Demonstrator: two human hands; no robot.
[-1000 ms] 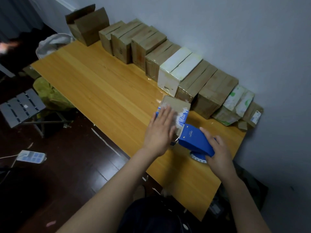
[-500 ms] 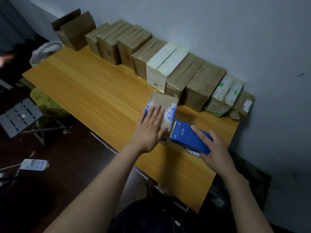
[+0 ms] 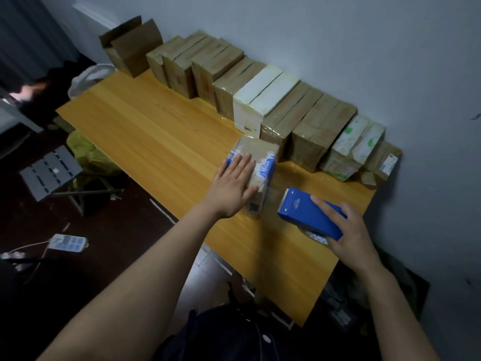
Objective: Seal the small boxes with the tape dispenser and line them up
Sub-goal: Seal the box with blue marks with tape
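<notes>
A small brown box with blue and white printed tape stands on the wooden table, in front of the row. My left hand lies flat on its top with straight fingers. My right hand grips the blue tape dispenser, which is to the right of the box and apart from it, toothed edge pointing at the box. A clear strip of tape seems to stretch between the dispenser and the box. A row of several sealed boxes lines the wall.
An open empty carton stands at the far left end of the row. A white bag hangs past the table's left end. On the dark floor are a grey folding stool and a power strip.
My right hand has pulled the dispenser away from the box to the right. My left hand has stayed flat on the box. The camera view has shifted.
</notes>
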